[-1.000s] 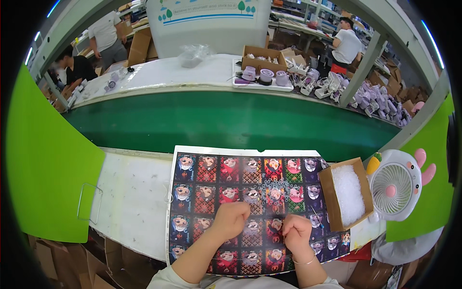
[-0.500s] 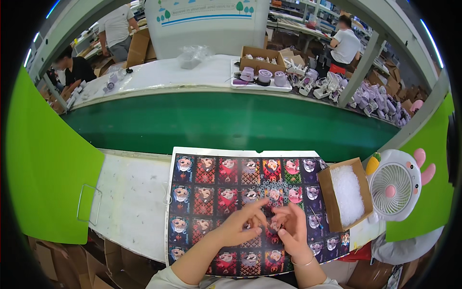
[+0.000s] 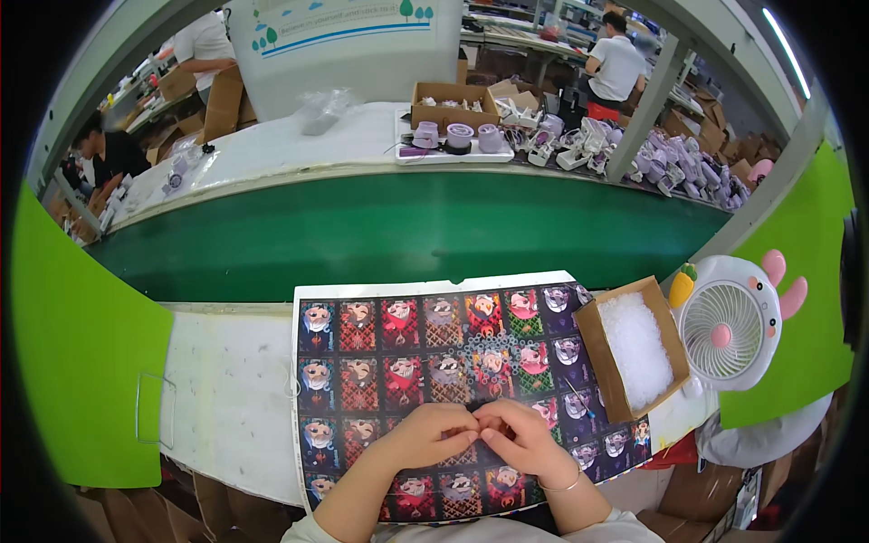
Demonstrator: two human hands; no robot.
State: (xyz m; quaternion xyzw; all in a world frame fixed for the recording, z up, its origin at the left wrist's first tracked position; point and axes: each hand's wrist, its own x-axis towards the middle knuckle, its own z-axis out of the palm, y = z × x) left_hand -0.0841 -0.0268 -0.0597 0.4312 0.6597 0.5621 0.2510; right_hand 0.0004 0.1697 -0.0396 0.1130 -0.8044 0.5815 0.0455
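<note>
My left hand (image 3: 430,436) and my right hand (image 3: 523,438) meet fingertip to fingertip above a sheet printed with rows of cartoon character cards (image 3: 358,398). Both have their fingers curled and pinched together. Whatever lies between them is too small or too hidden to make out. Just beyond the fingers, a loose cluster of small pale rings (image 3: 498,355) is spread over the sheet. A thin pointed tool (image 3: 579,398) lies on the sheet to the right of my right hand.
At the right stands an open cardboard box (image 3: 593,339) of clear white small pieces (image 3: 638,348), beside a rabbit-shaped fan (image 3: 721,330). A green conveyor belt (image 3: 434,235) runs across beyond the table. Farther off are a parts tray (image 3: 453,154), piled purple-white parts (image 3: 679,167) and several people.
My hands have come together from slightly apart, and their fingers have closed to a pinch. The whole view has shifted a little, with the scene moving left.
</note>
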